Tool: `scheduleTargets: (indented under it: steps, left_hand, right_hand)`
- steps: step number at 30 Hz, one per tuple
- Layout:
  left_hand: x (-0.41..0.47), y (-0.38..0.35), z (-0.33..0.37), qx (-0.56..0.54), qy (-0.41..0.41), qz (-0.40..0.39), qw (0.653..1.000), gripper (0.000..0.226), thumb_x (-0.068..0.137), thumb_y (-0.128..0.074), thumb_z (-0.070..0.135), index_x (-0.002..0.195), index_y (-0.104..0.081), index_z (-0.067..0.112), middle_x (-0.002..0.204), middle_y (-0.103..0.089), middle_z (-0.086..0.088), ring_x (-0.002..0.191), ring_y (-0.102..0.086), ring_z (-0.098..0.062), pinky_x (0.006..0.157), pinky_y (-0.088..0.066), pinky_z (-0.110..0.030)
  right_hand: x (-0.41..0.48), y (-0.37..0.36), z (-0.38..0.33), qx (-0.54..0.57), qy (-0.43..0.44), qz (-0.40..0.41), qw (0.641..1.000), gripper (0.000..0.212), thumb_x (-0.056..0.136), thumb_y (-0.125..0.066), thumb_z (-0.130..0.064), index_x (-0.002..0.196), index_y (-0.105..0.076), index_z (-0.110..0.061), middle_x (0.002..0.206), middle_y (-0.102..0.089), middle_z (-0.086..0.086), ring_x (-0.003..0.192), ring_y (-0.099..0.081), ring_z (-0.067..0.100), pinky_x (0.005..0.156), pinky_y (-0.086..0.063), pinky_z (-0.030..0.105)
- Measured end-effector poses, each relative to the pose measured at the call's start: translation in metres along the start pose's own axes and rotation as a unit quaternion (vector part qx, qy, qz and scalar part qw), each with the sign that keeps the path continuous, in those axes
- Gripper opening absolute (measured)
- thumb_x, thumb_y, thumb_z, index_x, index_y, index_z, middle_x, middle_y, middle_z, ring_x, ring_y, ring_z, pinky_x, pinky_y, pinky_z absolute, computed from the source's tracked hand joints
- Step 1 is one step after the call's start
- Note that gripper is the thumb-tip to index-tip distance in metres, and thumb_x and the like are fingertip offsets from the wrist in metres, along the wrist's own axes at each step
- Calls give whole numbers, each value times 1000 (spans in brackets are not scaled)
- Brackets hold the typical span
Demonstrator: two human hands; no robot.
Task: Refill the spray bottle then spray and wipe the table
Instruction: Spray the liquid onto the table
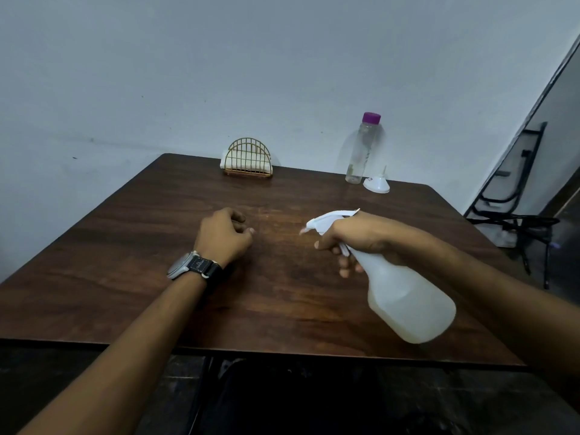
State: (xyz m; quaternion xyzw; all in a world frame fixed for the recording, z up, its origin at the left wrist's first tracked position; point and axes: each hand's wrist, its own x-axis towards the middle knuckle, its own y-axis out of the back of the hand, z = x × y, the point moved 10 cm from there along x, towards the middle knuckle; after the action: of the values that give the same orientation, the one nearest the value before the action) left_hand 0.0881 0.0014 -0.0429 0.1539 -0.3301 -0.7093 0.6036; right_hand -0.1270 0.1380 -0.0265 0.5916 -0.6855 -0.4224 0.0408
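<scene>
My right hand (354,238) grips the neck of a white translucent spray bottle (408,302), fingers around the trigger, nozzle pointing left over the dark wooden table (141,246). The bottle is tilted, its base toward me. My left hand (224,235), with a watch on the wrist, rests on the table as a loose fist holding nothing. A clear bottle with a purple cap (362,149) stands at the far right edge. Beside it a white funnel (376,183) lies mouth down.
A gold wire napkin holder (248,158) with white napkins stands at the table's far edge against the pale wall. A folded black metal frame (514,196) leans to the right of the table. Dark floor lies below the near edge.
</scene>
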Motion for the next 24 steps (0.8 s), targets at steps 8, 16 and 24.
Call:
scheduleTargets:
  steps: [8, 16, 24]
  left_hand:
    - [1, 0, -1, -6, 5, -1, 1000, 29, 89, -75, 23, 115, -70, 12, 104, -78, -5, 105, -71, -22, 85, -48, -25]
    - [4, 0, 0, 1, 0, -6, 1000, 28, 90, -66, 13, 118, -70, 12, 109, -77, -5, 107, -69, -25, 93, -52, -31]
    - [2, -2, 3, 6, -3, 8, 1000, 28, 89, -67, 12, 116, -70, 12, 112, -77, -8, 109, -69, -27, 94, -51, -32]
  right_hand:
    - [-5, 28, 21, 14, -8, 18, 1000, 27, 89, -68, -34, 70, -69, -15, 84, -80, 10, 51, -67, 20, 45, -45, 21]
    - [-24, 65, 70, 19, -59, 55, 997, 38, 88, -69, -25, 53, -54, -17, 53, -48, 9, 43, -51, 22, 51, -44, 27]
    - [-35, 87, 87, 3, -59, 92, 994, 44, 94, -69, -28, 51, -65, -18, 57, -63, 10, 55, -71, 27, 46, -46, 23]
